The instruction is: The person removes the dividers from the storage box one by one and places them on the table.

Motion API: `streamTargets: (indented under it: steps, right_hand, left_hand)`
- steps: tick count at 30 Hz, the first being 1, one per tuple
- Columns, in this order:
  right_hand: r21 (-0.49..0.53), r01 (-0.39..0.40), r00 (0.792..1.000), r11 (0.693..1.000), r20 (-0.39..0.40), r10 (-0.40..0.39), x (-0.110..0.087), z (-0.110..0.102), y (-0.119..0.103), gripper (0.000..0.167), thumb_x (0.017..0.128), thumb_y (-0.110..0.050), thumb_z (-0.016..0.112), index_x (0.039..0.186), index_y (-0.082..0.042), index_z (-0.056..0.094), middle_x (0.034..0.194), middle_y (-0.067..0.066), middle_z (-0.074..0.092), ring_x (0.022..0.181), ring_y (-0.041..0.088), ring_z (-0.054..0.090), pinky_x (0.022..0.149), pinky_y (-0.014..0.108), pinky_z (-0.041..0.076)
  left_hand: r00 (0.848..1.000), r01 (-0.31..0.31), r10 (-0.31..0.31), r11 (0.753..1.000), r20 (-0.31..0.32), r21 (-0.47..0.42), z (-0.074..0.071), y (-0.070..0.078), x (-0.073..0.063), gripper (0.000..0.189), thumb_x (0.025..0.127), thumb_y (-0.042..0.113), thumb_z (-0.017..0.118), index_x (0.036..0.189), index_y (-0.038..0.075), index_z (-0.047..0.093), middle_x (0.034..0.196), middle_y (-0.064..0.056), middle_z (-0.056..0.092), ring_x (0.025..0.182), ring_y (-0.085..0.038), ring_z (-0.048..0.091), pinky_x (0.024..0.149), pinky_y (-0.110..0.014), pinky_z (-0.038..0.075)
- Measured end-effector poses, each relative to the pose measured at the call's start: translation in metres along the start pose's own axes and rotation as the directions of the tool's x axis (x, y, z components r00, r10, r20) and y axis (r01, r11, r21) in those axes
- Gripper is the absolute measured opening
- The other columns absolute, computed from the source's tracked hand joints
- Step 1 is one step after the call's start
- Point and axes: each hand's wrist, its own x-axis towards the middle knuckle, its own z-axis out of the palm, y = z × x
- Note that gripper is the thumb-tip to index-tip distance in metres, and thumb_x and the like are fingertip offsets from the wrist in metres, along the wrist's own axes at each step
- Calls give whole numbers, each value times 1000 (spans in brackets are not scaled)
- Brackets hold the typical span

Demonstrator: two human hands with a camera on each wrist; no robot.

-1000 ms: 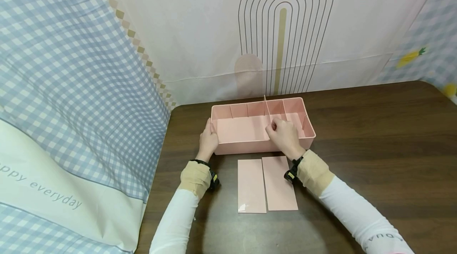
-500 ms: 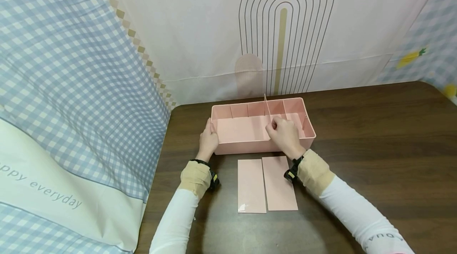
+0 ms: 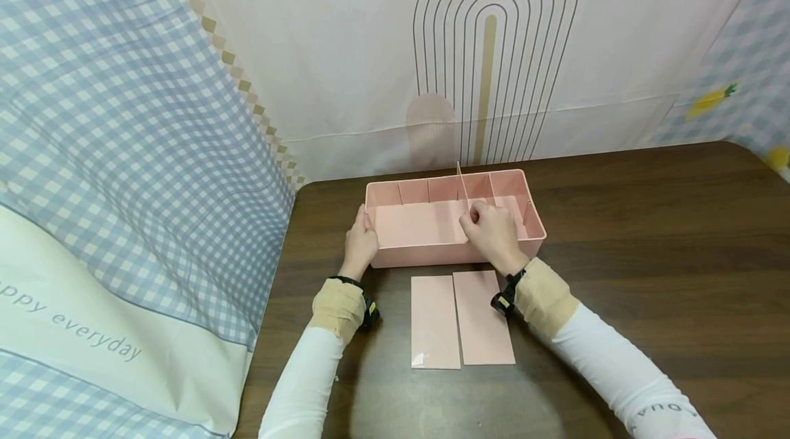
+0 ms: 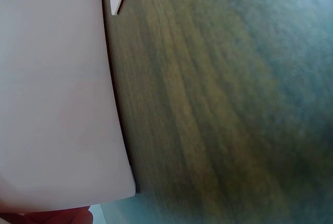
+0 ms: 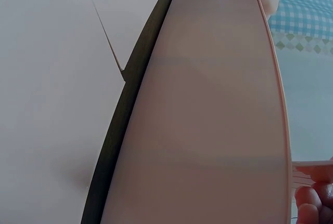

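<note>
A long pink organizer box (image 3: 420, 255) lies on the wooden table, with slots along its walls. My left hand (image 3: 359, 244) holds the box's left end at the near corner. Right of the box's middle, a thin pink divider (image 3: 461, 182) stands crosswise, its far top corner sticking up above the rim. My right hand (image 3: 492, 233) pinches this divider near its front end, fingers curled; the fingertips (image 5: 308, 197) show beside it in the right wrist view. Another divider (image 3: 490, 185) stands lower in the box, further right, partly hidden by the hand.
Two flat pink panels lie side by side in front of the box, a left panel (image 3: 435, 322) and a right panel (image 3: 483, 319). A printed cloth (image 3: 345, 68) hangs behind the table (image 3: 642, 254). Blue checked fabric (image 3: 154, 116) hangs at the left.
</note>
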Motion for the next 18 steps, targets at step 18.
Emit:
streamTargets:
  steps: [18]
  right_hand:
    - [0, 1, 1000, 1000, -16, -1, 1, 0, 0, 27, 76, -10, 52, 52, -11, 40, 46, 0, 37, 44, 15, 34, 44, 24, 24]
  left_hand:
    - [1000, -5, 5, 1000, -1, 5, -1, 1, -1, 46, 98, 25, 18, 142, 12, 17, 142, -12, 30, 129, -27, 30, 105, -42, 27]
